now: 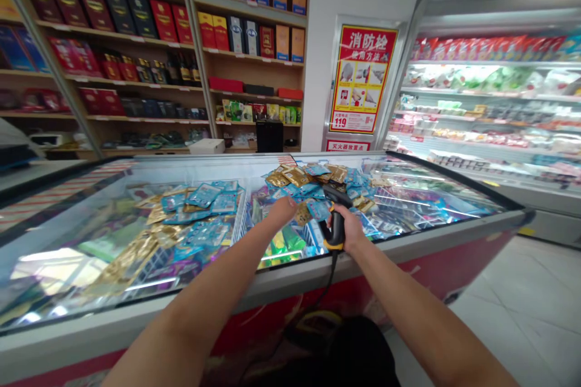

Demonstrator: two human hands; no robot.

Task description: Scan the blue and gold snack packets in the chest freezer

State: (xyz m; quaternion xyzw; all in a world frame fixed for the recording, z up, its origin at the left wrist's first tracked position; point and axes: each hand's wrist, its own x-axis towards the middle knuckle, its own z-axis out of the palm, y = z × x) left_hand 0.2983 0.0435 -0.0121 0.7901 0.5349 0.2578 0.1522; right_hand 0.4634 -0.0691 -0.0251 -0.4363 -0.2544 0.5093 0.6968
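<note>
My right hand [350,228] is wrapped round the handle of a black and yellow barcode scanner [336,225], whose head tilts over the freezer. A dark cable hangs from the handle's lower end. To its left, my left hand [285,210] reaches over the chest freezer [272,281] with its fingers mostly hidden. Right beside that hand is a small gold packet [303,213]; I cannot tell whether it is held. Blue packets [319,210] and a gold packet [297,176] lie in a heap beyond both hands. Green and yellow bags [287,242] show below the left hand.
A white wire divider [239,216] splits the freezer; more blue packets [204,195] and gold packets [136,252] lie left of it. Behind stand shelves of boxed bottles [131,14] and a red fire-hydrant sign [363,78]. A lit refrigerated display [490,100] stands right, above a tiled floor [521,296].
</note>
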